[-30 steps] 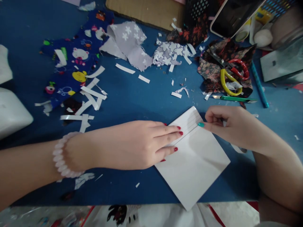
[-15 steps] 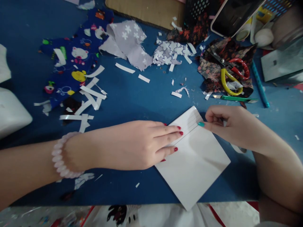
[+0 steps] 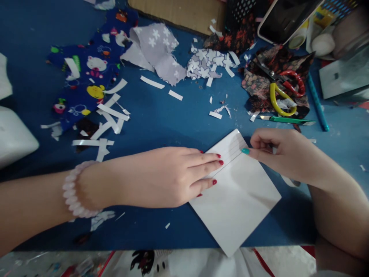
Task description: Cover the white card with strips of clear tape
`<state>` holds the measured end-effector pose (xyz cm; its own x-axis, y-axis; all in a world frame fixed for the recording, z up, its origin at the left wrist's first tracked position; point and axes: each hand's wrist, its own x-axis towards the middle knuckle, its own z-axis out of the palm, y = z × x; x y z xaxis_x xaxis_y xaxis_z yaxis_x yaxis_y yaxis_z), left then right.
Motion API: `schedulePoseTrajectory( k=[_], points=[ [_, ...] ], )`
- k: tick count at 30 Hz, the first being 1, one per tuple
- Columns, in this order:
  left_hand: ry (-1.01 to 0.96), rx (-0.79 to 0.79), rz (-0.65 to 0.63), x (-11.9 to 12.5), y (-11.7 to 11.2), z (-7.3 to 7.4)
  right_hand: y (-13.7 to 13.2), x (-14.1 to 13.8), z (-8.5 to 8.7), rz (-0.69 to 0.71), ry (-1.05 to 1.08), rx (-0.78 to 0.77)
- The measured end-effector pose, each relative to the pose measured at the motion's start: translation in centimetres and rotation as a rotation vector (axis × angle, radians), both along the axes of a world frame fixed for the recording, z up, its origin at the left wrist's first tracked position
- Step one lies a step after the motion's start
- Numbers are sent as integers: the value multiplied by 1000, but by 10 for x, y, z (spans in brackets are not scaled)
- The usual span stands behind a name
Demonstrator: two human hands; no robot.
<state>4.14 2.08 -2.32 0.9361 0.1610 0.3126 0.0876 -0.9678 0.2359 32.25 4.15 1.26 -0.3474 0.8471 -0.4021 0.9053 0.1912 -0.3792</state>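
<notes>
A square of white paper (image 3: pixel 239 200) lies askew on the blue table, with several thin parallel lines along its upper-left side. My left hand (image 3: pixel 178 177) rests flat on that lined side, its fingers stretched out and slightly apart. At the paper's upper-right edge is my right hand (image 3: pixel 285 154), with the thumb tip on the paper at the end of a line and the other fingers curled in beside it. What lies beneath the curled fingers is hidden. Part of a white strip (image 3: pixel 290 181) shows under my right wrist.
Scissors (image 3: pixel 273 79) lie on dark floral cloth (image 3: pixel 255 82), near a green craft knife (image 3: pixel 288 120) and a blue pen (image 3: pixel 318 102). Paper strips (image 3: pixel 111 113) and blue patterned cloth (image 3: pixel 95 77) are at left. Behind are grey cloth (image 3: pixel 157 46), cardboard (image 3: pixel 178 15) and a phone (image 3: pixel 285 19).
Both hands and the paper stay in place. Only a very slight shift of the whole view shows.
</notes>
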Motion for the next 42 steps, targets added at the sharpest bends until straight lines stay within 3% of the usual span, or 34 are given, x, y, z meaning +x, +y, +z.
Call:
schedulePoseTrajectory(
  k=[42],
  points=[
    [30,8,-37,4,-3,-3,2,1,0,19,20,-31]
  ],
)
